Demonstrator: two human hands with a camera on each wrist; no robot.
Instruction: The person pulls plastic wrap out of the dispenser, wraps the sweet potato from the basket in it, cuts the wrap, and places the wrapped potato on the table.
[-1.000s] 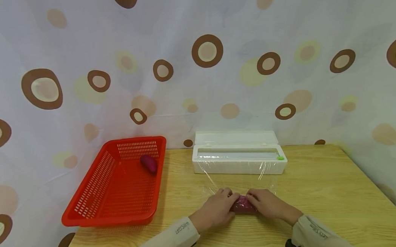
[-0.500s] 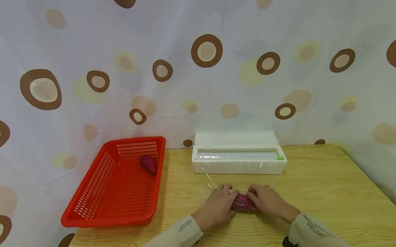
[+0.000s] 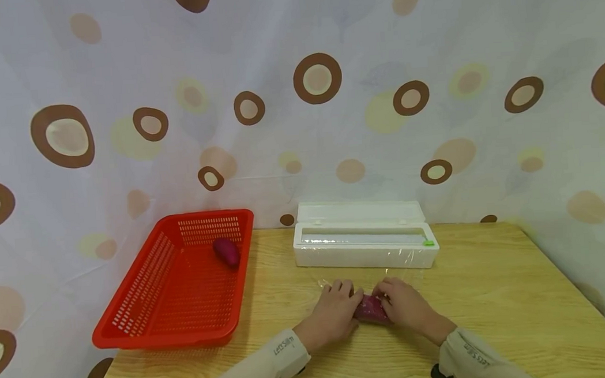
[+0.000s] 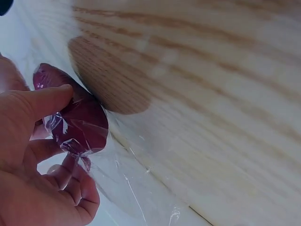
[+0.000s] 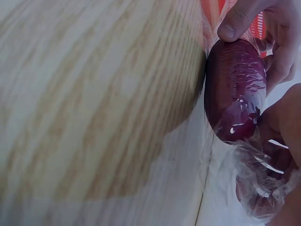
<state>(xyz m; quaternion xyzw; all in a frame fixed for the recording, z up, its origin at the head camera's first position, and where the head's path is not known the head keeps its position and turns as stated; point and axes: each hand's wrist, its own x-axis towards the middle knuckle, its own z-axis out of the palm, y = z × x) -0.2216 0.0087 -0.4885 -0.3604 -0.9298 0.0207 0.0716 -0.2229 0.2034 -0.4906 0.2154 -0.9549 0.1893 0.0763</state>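
A purple sweet potato [image 3: 370, 310] wrapped in clear cling film [image 5: 256, 179] lies low over the table between both hands. My left hand [image 3: 331, 311] grips its left end; in the left wrist view the thumb presses on top while the other fingers curl beneath, beside a puckered film end. At the opposite end, my right hand [image 3: 405, 304] pinches bunched film, seen crumpled around its fingers in the right wrist view. From the hands a loose sheet of film runs back to a white cling film dispenser [image 3: 366, 257], whose lid stands raised.
Left of the hands sits a red plastic basket [image 3: 166, 336] with another purple sweet potato [image 3: 226, 252] inside. The wooden table [image 3: 501, 292] backs onto a spotted curtain [image 3: 362, 139]. A green slider [image 3: 428, 243] marks the dispenser's right end.
Both hands have shifted slightly toward the dispenser with the sweet potato, and the film behind them hangs slacker. The right fingers have moved at the potato's right end.
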